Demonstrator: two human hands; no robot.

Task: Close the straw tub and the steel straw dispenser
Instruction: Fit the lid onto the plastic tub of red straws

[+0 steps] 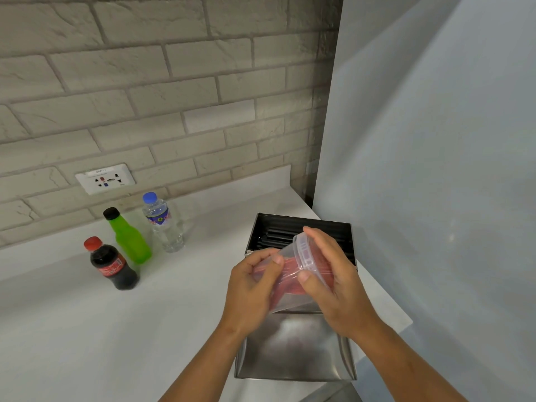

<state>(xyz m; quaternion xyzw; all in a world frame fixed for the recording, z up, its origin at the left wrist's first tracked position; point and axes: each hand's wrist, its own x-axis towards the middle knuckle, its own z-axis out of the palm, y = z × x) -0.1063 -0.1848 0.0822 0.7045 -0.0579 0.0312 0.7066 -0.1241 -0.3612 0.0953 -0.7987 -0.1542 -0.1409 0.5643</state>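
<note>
— Over the open steel straw dispenser (298, 285), what is the person holding?

— A clear plastic straw tub (290, 280), tipped on its side, with something red or pink showing through its wall. The left hand (252, 288) is wrapped around the tub's base end, fingers curled on the side wall. The right hand (330, 282) grips the other end, thumb below and fingers over the top, pressed on the clear lid (306, 252) at the tub's mouth.

— Is the lid fully seated?

— I can't tell; the right hand covers most of the rim.

— And the dispenser itself?

— It stands on the white counter (87, 314), hard against the grey panel on its right. Its steel lid (293, 346) is swung down toward the person, shiny inner face up. Inside the box, behind the hands, lie black straws (278, 232).

— Anything else nearby?

— Well to the left of the dispenser stand three bottles: a dark cola bottle (111, 264) with a red cap nearest, a green bottle (129, 237) with a black cap just behind it, and a clear water bottle (162, 223) with a blue cap beside that. On the brick wall beyond them sits a white socket plate (105, 179).
</note>
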